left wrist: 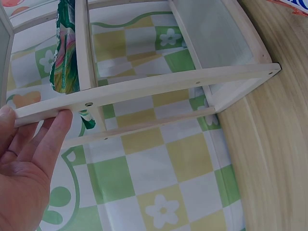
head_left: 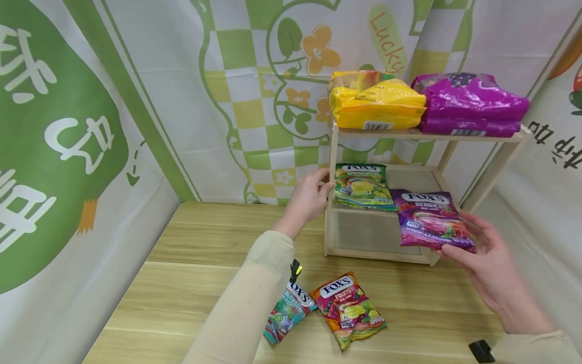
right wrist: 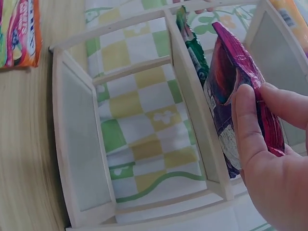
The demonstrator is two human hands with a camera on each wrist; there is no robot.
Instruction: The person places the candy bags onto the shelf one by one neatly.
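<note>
My right hand pinches a purple Fox's Berries candy bag by its lower right edge, at the front of the middle shelf of a small wooden rack. In the right wrist view the purple bag stands tilted above that shelf board, between thumb and fingers. My left hand grips the rack's left front post; the left wrist view shows thumb and fingers around the post. A green Fox's Spring Tea bag lies on the middle shelf, left of the purple one.
On the top shelf sit a yellow bag and a large purple bag. An orange Fox's Fruits bag and a teal Fox's bag, partly behind my left sleeve, lie on the wooden table. Printed curtains stand behind.
</note>
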